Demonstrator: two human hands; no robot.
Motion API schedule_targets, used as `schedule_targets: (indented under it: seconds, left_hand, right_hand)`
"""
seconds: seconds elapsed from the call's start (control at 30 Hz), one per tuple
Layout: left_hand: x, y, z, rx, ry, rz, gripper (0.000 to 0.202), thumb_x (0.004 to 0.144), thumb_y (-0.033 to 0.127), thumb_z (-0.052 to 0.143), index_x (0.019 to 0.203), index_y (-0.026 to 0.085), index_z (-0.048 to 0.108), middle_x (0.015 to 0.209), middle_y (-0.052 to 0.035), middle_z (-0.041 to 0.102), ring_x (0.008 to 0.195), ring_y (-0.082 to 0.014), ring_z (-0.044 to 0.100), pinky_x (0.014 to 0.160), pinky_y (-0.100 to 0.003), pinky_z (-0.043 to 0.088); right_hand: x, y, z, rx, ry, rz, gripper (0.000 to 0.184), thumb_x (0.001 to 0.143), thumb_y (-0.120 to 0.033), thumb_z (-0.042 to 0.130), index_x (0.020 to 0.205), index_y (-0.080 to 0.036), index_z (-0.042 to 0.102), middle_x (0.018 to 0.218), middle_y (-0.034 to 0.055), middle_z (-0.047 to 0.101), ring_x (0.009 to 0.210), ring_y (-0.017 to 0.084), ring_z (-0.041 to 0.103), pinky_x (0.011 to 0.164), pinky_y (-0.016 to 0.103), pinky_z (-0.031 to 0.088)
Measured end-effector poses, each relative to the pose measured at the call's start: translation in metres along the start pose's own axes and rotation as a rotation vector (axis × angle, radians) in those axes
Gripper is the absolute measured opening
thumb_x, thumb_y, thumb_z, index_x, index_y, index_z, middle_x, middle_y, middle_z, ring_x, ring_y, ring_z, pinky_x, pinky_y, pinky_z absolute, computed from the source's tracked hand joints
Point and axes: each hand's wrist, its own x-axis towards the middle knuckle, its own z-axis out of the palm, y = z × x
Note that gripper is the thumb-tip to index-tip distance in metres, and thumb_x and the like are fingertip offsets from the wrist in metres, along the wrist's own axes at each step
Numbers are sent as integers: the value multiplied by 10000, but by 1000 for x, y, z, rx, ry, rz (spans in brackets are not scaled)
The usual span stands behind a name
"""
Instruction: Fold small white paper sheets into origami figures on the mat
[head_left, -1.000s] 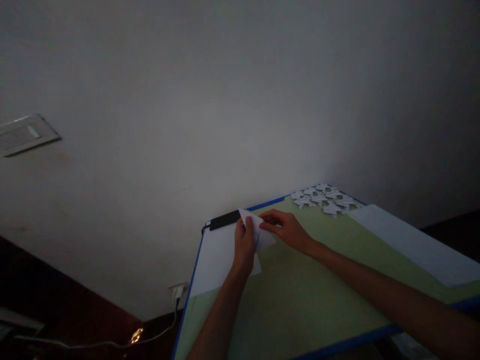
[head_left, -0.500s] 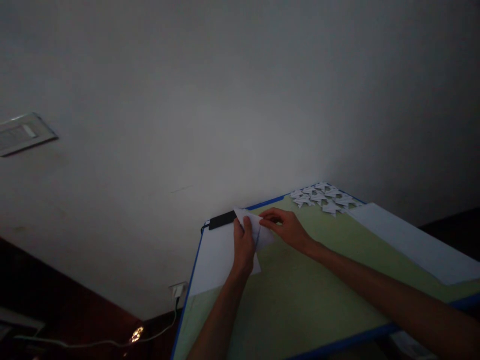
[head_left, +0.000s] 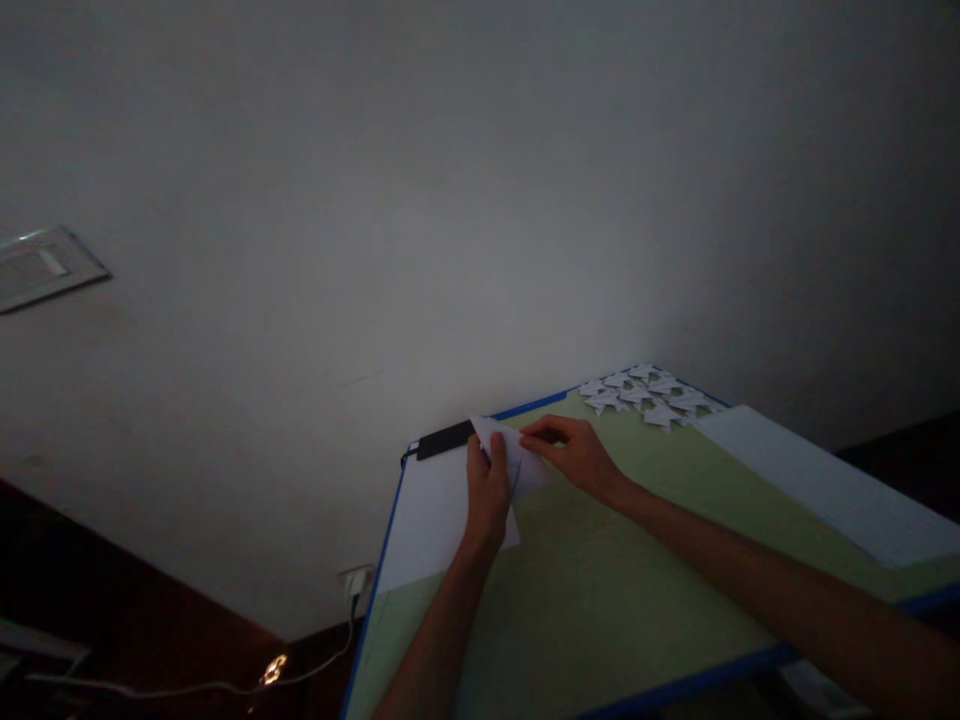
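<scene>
Left hand (head_left: 487, 492) is down on the folded white paper (head_left: 525, 468), fingers bent round its near side and thumb pressed on top, so that's a firm hold. Right hand (head_left: 576, 456) comes in from the other side, fingertips closed in a pinch on the paper's far edge. Both hands are on the one piece. A corner of it lifts up between them, tilted toward the wall. The paper sits at the far left part of the green mat (head_left: 600, 590), close to the back edge of the table.

Under the left wrist lies a stack of white sheets (head_left: 427, 515), flat against the table's blue left edge (head_left: 379, 575). Just behind the hands, along the back edge, is a thin black strip (head_left: 447, 439); the light is too dim to tell what it is.

Off to the right, at the far corner, a cluster of small folded paper shapes (head_left: 649, 392) is heaped together, well apart from the hands. Beside it a long white sheet (head_left: 810, 480) runs down the right side. A pale wall (head_left: 450, 200) fills the back, with a socket and cable (head_left: 355, 582) low on the left.
</scene>
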Motion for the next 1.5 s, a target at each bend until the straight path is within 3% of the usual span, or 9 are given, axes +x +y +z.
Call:
schedule_targets:
  seconds: [0.17,0.27,0.4,0.57,0.8,1.0,1.17,1.3,1.5]
  left_hand:
    - [0,-2,2,-28,-67,-25,483,853,647,600,898,166,619,809,-39,610,743,-167,572,679,-275,470]
    - [-2,-4,4,-4,-104,-39,498,852,669,581,814,172,580,691,-8,541,597,-139,525,535,-247,438]
    - [-5,-2,3,140,-38,-19,453,870,642,568,828,192,555,653,12,515,505,-125,474,415,-216,340]
    - [-4,2,0,306,72,99,408,912,587,540,812,193,583,626,5,537,550,-146,466,484,-237,303]
    - [-3,1,-2,348,132,202,408,970,553,443,791,205,559,673,-9,553,628,-170,491,571,-261,338]
    - [-2,0,-3,383,135,178,378,973,540,440,846,201,552,698,-4,556,638,-167,496,580,-258,340]
    - [-1,-2,-3,325,162,144,420,947,598,462,825,203,536,654,14,522,589,-146,464,536,-242,319]
    - [1,2,-5,204,69,122,441,926,620,500,809,197,535,635,38,462,558,-117,424,494,-219,305]
    - [10,15,-10,-66,-65,50,454,880,575,620,1100,178,625,935,-65,683,752,-147,603,624,-235,433]
  right_hand:
    - [5,8,-3,65,82,12,193,800,-384,747,873,-206,761,879,58,779,798,213,714,796,367,575]
    - [7,11,-4,111,134,38,218,783,-399,765,864,-198,750,887,70,775,801,220,712,800,376,579]
    - [6,12,-3,146,137,58,245,766,-418,784,856,-194,740,881,73,768,788,217,708,793,375,582]
    - [3,10,1,158,142,44,261,768,-438,784,859,-199,734,876,67,762,799,210,703,798,366,581]
    - [1,4,3,177,152,40,249,772,-419,788,861,-191,738,868,71,758,789,204,697,790,357,577]
    - [-1,3,5,157,170,21,239,776,-407,780,848,-183,739,850,61,754,771,195,687,766,340,570]
    - [0,5,4,148,170,-1,219,787,-399,769,857,-193,747,867,60,761,775,195,694,768,342,571]
    - [5,8,-5,168,117,8,221,767,-399,786,862,-202,755,860,54,768,772,192,703,759,337,573]
    - [6,8,-9,187,-41,25,211,739,-375,803,831,-195,743,807,37,765,733,174,702,725,316,564]
